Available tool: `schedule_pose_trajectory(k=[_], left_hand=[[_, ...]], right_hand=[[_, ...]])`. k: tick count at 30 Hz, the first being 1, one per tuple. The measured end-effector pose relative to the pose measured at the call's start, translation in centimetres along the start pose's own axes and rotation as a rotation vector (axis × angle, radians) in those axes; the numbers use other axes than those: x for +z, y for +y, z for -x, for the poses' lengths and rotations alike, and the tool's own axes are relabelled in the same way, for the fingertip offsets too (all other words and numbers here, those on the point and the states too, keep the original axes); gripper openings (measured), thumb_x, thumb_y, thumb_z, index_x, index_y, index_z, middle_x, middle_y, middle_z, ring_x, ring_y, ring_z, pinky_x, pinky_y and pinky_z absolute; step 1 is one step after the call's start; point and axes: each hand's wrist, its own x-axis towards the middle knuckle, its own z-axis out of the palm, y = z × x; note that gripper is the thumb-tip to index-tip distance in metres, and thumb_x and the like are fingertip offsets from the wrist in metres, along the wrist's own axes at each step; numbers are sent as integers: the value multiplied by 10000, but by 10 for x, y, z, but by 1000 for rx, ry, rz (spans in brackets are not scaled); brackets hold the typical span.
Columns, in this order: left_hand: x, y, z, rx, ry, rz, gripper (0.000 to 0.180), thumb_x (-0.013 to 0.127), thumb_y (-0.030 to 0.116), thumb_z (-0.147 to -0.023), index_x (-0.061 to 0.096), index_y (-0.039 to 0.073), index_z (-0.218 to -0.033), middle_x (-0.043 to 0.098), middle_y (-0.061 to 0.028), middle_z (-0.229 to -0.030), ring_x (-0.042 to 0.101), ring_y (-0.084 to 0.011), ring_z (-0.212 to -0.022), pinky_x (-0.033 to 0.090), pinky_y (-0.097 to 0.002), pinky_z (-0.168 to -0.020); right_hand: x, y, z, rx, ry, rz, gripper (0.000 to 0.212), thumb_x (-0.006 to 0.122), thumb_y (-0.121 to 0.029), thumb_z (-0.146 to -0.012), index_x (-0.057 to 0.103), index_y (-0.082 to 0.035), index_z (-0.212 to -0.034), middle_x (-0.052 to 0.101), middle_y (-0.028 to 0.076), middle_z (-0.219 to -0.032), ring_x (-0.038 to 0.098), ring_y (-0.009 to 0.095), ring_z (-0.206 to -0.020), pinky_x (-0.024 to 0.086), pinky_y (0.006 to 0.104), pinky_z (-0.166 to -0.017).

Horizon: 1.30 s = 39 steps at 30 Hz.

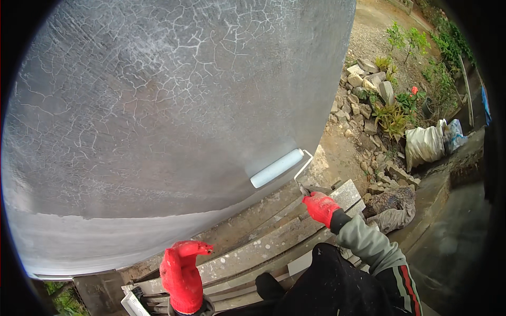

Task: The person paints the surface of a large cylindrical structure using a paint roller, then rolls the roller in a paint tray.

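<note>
My right hand [321,208], in a red glove, is wrapped round the handle of a paint roller [277,168]. The roller's pale blue-white sleeve lies against the lower right part of a large grey wall [174,105], close to the wall's right edge. Thin white crack lines cover much of that wall, and a smoother, paler band [105,239] runs along its bottom. At the lower left, my left hand [182,276], also red-gloved, is raised over the boards, its fingers bent toward the right. It appears to hold nothing, with a gap between thumb and fingers.
Paint-spotted wooden planks [263,253] run below me along the wall's foot. A white-edged container [135,304] stands at the lower left. Down to the right lie a heap of stones [366,100], plants [391,122], a white sack [425,145] and a crumpled grey sack [392,210].
</note>
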Motion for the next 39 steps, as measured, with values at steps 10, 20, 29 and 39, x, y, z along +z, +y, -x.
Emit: schedule_pose_trajectory(k=[10, 20, 29, 39], left_hand=[[-52, 8, 24, -153, 82, -480, 448, 382, 323, -1023, 648, -38, -1012, 674, -159, -974, 620, -277, -938, 468, -409, -896], [-77, 43, 39, -424, 236, -558, 563, 308, 409, -1030, 639, -44, -984, 659, -153, -890, 614, -244, -807, 481, -377, -786], [-25, 79, 27, -543, 50, -870, 554, 342, 449, -1008, 610, -36, -1014, 648, -173, -1002, 624, -268, -936, 477, -403, -887], [-20, 70, 16, -482, 107, -792, 543, 341, 441, -1008, 603, -35, -1012, 646, -177, -1004, 620, -275, -950, 472, -413, -902]], right_hand=[[67, 36, -139, -590, -37, 713, 155, 607, -148, -720, 665, -26, -797, 662, 206, -804, 654, 379, -771, 524, 476, -689], [165, 87, -250, -116, -154, 539, 237, 544, -158, -791, 725, -52, -901, 688, 178, -960, 666, 356, -876, 533, 477, -755], [196, 120, -291, 221, -160, 270, 323, 486, -205, -859, 697, -95, -1077, 652, 132, -1159, 636, 332, -1047, 512, 477, -875], [223, 127, -310, 262, -112, 158, 330, 483, -231, -849, 702, -64, -1029, 656, 159, -1119, 647, 344, -1010, 514, 485, -849]])
